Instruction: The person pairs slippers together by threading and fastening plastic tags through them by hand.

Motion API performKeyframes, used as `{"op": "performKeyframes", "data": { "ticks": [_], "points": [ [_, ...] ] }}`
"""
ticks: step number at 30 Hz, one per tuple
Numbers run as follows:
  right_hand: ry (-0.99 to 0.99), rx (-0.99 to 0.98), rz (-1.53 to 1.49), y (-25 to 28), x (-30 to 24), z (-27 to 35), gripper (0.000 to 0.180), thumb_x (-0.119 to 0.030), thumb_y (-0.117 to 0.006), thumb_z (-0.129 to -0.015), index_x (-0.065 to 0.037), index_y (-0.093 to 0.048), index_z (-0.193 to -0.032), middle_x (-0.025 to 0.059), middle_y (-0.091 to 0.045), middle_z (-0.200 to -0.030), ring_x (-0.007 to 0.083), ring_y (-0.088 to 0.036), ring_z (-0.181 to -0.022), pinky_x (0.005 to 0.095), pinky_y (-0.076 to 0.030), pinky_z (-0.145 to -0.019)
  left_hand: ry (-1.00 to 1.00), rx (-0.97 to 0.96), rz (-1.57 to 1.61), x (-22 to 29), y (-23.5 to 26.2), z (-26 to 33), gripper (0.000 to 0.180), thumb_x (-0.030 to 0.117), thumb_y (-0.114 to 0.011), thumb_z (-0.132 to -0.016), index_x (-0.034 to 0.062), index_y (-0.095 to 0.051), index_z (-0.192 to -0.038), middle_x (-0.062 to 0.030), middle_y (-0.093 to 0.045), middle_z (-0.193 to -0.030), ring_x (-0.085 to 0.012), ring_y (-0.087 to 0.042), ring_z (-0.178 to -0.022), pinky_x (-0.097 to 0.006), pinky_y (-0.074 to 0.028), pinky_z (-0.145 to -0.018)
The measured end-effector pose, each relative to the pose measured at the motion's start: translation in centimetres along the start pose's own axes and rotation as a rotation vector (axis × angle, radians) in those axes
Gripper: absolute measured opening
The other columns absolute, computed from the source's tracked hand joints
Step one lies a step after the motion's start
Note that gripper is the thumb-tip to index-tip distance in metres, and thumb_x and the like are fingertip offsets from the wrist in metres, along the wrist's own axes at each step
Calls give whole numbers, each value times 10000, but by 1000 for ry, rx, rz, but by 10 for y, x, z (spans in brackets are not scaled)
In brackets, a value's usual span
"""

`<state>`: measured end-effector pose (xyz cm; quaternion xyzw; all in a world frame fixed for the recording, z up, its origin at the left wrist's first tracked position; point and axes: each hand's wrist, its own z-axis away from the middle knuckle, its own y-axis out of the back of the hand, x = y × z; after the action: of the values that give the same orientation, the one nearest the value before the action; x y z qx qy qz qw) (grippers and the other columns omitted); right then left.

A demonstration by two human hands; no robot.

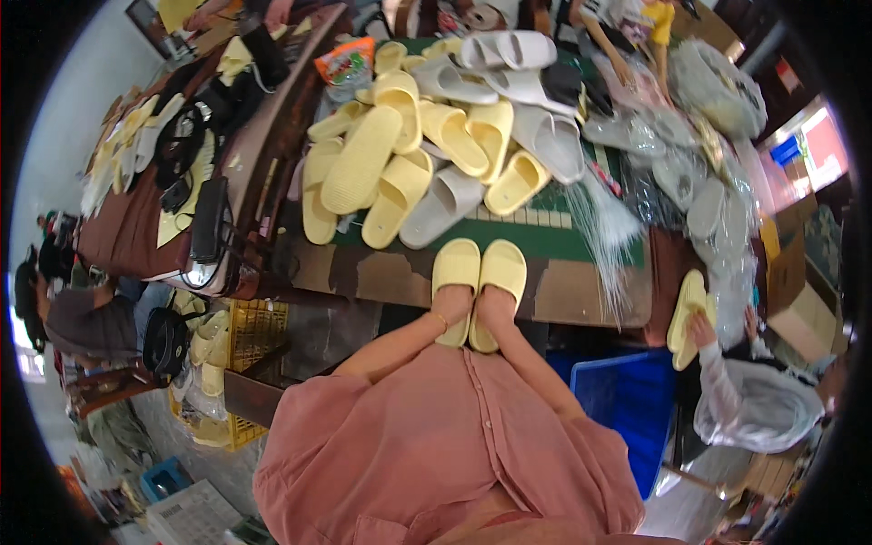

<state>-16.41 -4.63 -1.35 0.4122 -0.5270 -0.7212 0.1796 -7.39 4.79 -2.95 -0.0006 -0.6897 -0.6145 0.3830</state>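
A pair of pale yellow slippers (pixel 479 289) is held side by side at the near edge of the bench (pixel 572 292), toes pointing away and heels overhanging the edge toward the body. The left hand (pixel 451 307) is closed on the heel of the left slipper and the right hand (pixel 495 309) on the heel of the right one; the fingers are tucked beneath the soles and mostly hidden. A bare strip of green mat (pixel 554 238) and brown bench top is left between the pair and the heap of yellow and grey slippers (pixel 436 154) piled further back, so open room is found only along this near edge. Clear plastic bags (pixel 718 218) are spread over the bench's right end. Below the edge to the right a blue crate (pixel 618 400) is seen, and beside it another person's hand (pixel 701 331) is held against a yellow slipper (pixel 688 318). A yellow crate (pixel 250 341) stands under the bench to the left.
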Motion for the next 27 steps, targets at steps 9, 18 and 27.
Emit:
{"op": "performKeyframes", "data": {
  "ticks": [9,18,27],
  "points": [
    [235,362,-196,33,1,31,135,-107,-535,-804,-9,-612,-855,155,-627,-865,339,-618,-747,424,-499,-649,-51,25,-69,3,-1,-2,246,172,-504,-790,3,-645,-682,-210,-627,-678,-357,-627,-586,-438,-522,-561],
    [-29,663,-282,67,104,2,117,-99,-572,-800,-71,-622,-902,142,-603,-833,351,-598,-724,418,-495,-635,-50,17,-102,2,-5,3,250,173,-507,-801,1,-635,-672,-205,-625,-675,-341,-627,-591,-426,-519,-565],
    [-635,483,27,101,162,-44,274,-246,-564,-839,-81,-563,-1058,156,-551,-1039,334,-552,-974,424,-492,-772,-8,-10,-156,-6,1,3,242,180,-488,-809,11,-641,-729,-200,-632,-692,-336,-631,-598,-424,-520,-565]
  ]
}}
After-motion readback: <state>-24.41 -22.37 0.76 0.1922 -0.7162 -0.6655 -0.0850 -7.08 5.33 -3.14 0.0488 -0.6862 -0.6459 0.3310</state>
